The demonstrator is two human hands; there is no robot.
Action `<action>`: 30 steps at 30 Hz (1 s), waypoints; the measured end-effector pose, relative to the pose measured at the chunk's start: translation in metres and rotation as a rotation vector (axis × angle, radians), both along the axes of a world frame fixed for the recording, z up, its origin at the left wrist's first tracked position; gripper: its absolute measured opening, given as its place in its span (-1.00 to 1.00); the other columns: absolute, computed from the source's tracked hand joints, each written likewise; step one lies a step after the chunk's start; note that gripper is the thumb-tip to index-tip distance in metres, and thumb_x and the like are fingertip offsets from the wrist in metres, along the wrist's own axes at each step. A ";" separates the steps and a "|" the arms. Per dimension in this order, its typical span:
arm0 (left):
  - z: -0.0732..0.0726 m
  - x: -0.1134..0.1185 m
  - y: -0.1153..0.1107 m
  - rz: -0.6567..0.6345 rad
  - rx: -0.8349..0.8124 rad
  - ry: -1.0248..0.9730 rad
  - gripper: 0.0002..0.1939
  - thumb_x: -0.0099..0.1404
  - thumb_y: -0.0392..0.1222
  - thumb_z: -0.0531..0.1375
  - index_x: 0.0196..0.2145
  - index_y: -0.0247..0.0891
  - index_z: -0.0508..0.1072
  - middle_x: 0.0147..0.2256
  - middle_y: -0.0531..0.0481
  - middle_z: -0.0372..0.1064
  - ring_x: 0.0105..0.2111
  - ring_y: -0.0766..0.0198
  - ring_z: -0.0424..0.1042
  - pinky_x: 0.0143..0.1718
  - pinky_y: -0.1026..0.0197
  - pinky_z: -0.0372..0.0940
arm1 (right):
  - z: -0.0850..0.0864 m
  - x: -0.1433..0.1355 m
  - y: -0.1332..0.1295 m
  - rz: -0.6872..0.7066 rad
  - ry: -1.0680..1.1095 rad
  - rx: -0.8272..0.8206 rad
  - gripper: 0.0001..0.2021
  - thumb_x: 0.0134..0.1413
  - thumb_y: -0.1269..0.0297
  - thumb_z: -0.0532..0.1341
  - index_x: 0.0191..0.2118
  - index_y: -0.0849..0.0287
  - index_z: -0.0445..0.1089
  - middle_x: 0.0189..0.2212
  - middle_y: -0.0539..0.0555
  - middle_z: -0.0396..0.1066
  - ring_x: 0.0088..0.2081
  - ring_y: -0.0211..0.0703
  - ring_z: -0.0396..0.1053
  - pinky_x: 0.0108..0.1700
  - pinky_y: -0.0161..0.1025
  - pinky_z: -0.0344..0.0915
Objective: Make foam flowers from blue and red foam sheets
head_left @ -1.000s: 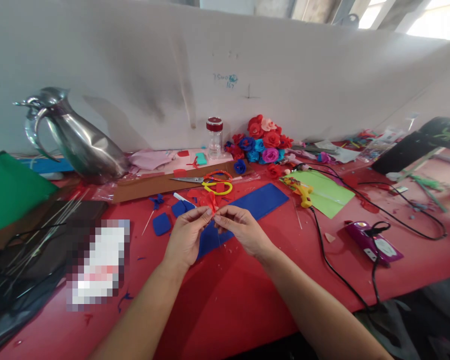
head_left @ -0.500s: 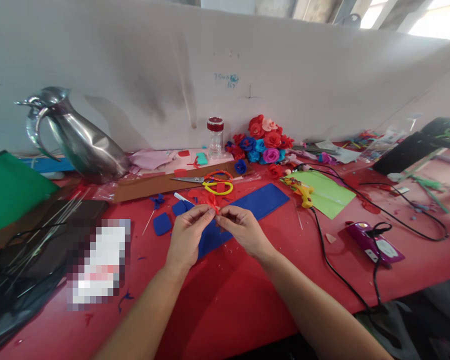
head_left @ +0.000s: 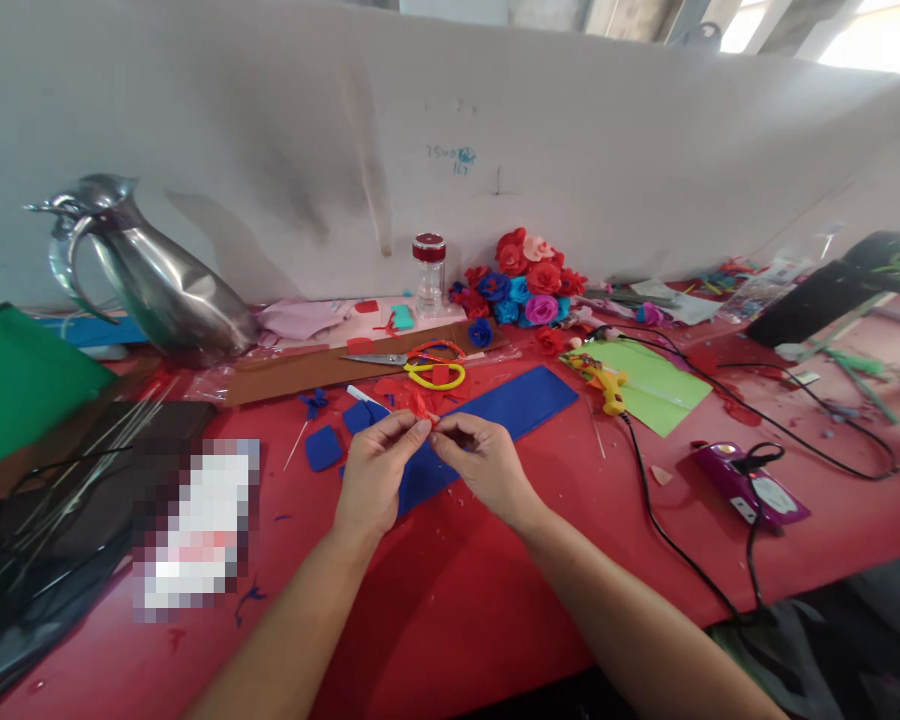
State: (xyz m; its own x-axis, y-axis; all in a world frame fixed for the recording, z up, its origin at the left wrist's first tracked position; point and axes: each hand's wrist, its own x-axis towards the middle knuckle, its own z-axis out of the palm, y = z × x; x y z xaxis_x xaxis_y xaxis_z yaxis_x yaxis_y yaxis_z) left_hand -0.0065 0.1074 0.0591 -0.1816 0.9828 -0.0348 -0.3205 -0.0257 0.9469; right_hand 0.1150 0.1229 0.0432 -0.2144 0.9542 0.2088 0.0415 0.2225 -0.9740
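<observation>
both hands (head_left: 427, 465) pinch a small red foam piece (head_left: 420, 405).

Two bare forearms, no sleeves

A small red foam piece (head_left: 421, 407), crumpled and petal-like, sits pinched between fingertips just left of frame centre, above a long blue foam strip (head_left: 495, 420) lying diagonally.

A polished, mirror-bright metal jug (head_left: 150, 280) is seen on a smooth, slightly glossy red desk (head_left: 450, 590). A matt blue foam sheet (head_left: 495, 415) and matt green paper (head_left: 645, 385) are laid there. Glossy plastic handles are shown on the scissors (head_left: 420, 365). A clear jar (head_left: 428, 275) is capped in red.
</observation>
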 end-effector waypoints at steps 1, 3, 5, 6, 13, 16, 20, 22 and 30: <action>0.000 0.000 0.000 -0.005 0.004 0.001 -0.84 -0.08 -0.15 0.38 -0.53 -0.27 0.55 -0.47 0.02 0.44 -0.41 0.32 0.33 -0.28 0.25 0.23 | 0.000 0.000 0.000 -0.001 -0.008 0.008 -0.89 -0.02 0.29 0.18 -0.46 0.18 0.41 -0.56 -0.05 0.33 -0.51 -0.33 0.18 -0.42 -0.35 0.15; -0.001 -0.001 0.001 -0.021 0.007 0.001 -0.85 -0.07 -0.16 0.37 -0.52 -0.27 0.56 -0.47 0.02 0.45 -0.40 0.32 0.34 -0.27 0.26 0.23 | 0.000 0.001 0.000 -0.010 -0.016 0.018 -0.89 -0.02 0.29 0.18 -0.46 0.18 0.41 -0.56 -0.05 0.33 -0.51 -0.32 0.18 -0.42 -0.36 0.16; -0.003 -0.001 0.001 -0.039 -0.005 -0.034 -0.84 -0.07 -0.16 0.38 -0.51 -0.27 0.56 -0.48 0.03 0.45 -0.41 0.33 0.35 -0.26 0.25 0.23 | 0.001 0.002 0.001 -0.029 -0.017 0.024 -0.89 -0.02 0.30 0.18 -0.46 0.18 0.41 -0.56 -0.05 0.35 -0.51 -0.32 0.19 -0.42 -0.36 0.17; -0.004 -0.002 0.002 -0.048 -0.021 -0.071 -0.84 -0.08 -0.16 0.39 -0.51 -0.27 0.56 -0.49 0.03 0.45 -0.41 0.33 0.35 -0.26 0.25 0.24 | 0.001 0.002 0.001 -0.043 -0.016 0.028 -0.90 -0.03 0.30 0.18 -0.45 0.18 0.42 -0.55 -0.04 0.36 -0.51 -0.32 0.20 -0.42 -0.36 0.17; -0.003 -0.002 0.003 -0.042 -0.120 -0.226 -0.79 -0.18 -0.17 0.44 -0.59 -0.27 0.51 -0.57 0.07 0.42 -0.51 0.38 0.33 -0.33 0.27 0.24 | 0.000 0.001 0.001 -0.058 -0.030 0.057 -0.91 -0.03 0.33 0.18 -0.43 0.17 0.44 -0.52 -0.03 0.40 -0.50 -0.32 0.24 -0.42 -0.37 0.20; -0.001 -0.002 0.003 -0.029 -0.114 -0.198 -0.79 -0.19 -0.17 0.43 -0.59 -0.28 0.51 -0.58 0.08 0.41 -0.52 0.38 0.32 -0.32 0.26 0.24 | 0.000 0.000 0.000 -0.065 -0.049 0.065 -0.91 -0.03 0.33 0.19 -0.43 0.17 0.44 -0.51 -0.03 0.42 -0.51 -0.32 0.25 -0.42 -0.37 0.21; 0.000 0.000 0.002 -0.035 -0.082 -0.171 -0.81 -0.16 -0.16 0.42 -0.57 -0.27 0.52 -0.59 0.09 0.39 -0.50 0.37 0.33 -0.32 0.27 0.24 | 0.000 0.000 0.000 -0.070 -0.058 0.068 -0.90 -0.03 0.32 0.18 -0.46 0.18 0.43 -0.52 -0.03 0.41 -0.51 -0.32 0.24 -0.43 -0.37 0.20; -0.001 0.002 0.001 -0.024 -0.058 -0.140 -0.82 -0.13 -0.16 0.41 -0.55 -0.27 0.53 -0.56 0.08 0.41 -0.47 0.37 0.34 -0.30 0.28 0.24 | -0.001 0.000 0.001 -0.071 -0.061 0.069 -0.90 -0.03 0.32 0.17 -0.46 0.18 0.42 -0.53 -0.04 0.39 -0.52 -0.32 0.23 -0.43 -0.37 0.20; -0.003 0.005 -0.001 0.081 -0.028 0.043 -0.78 -0.14 -0.13 0.40 -0.53 -0.28 0.52 -0.50 0.03 0.44 -0.44 0.31 0.35 -0.32 0.25 0.24 | -0.002 -0.003 -0.002 -0.087 -0.082 0.106 -0.87 -0.02 0.30 0.16 -0.48 0.18 0.40 -0.58 -0.05 0.32 -0.54 -0.33 0.19 -0.44 -0.37 0.18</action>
